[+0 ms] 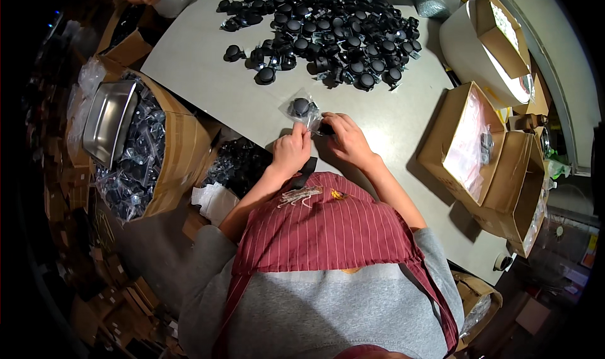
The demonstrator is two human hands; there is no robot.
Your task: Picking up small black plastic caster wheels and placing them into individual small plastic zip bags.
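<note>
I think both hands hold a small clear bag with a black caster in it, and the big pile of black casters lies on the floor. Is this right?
Not quite. The head view shows the pile of black casters on the grey table, not the floor. The left hand and right hand do hold the small clear bag.

A grey table [220,82] carries a heap of black caster wheels [328,31], one bagged caster [301,109] and an open cardboard box [463,142].
</note>
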